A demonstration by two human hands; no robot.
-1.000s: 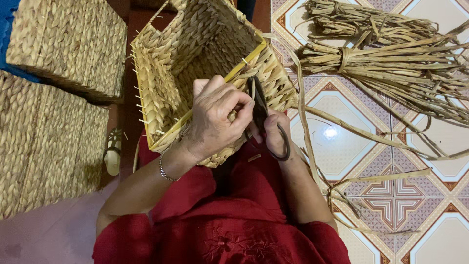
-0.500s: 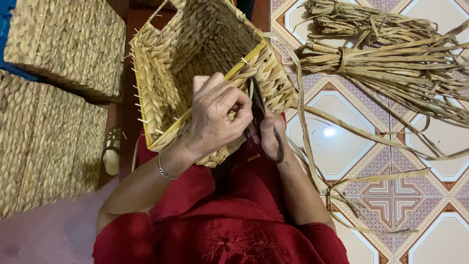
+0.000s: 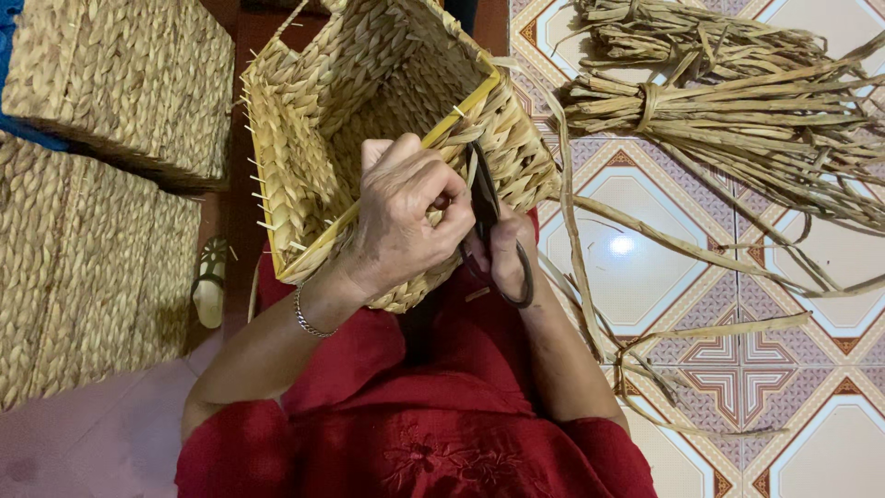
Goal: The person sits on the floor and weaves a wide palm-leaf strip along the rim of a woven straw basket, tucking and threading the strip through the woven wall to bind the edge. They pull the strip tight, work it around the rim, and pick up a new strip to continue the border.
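A rectangular woven straw basket [image 3: 369, 83] lies tilted on my lap, its open mouth facing me, with a yellow frame strip along its rim. My left hand [image 3: 406, 217] pinches a straw strand at the basket's near rim. My right hand [image 3: 505, 254] grips dark metal scissors [image 3: 489, 207], whose blades point up at the rim right beside my left fingers. A loose straw strand [image 3: 572, 212] trails from the rim down to the floor.
Two finished woven baskets [image 3: 120, 83] stand at the left, one lower [image 3: 83, 277]. A tied bundle of dried straw [image 3: 737, 101] lies on the patterned tile floor [image 3: 636, 267] at the upper right, with loose strands spread below it. A sandal [image 3: 210, 281] sits by my left arm.
The basket and both hands have barely shifted. The scissors stay at the same spot on the rim; my right hand has moved slightly up.
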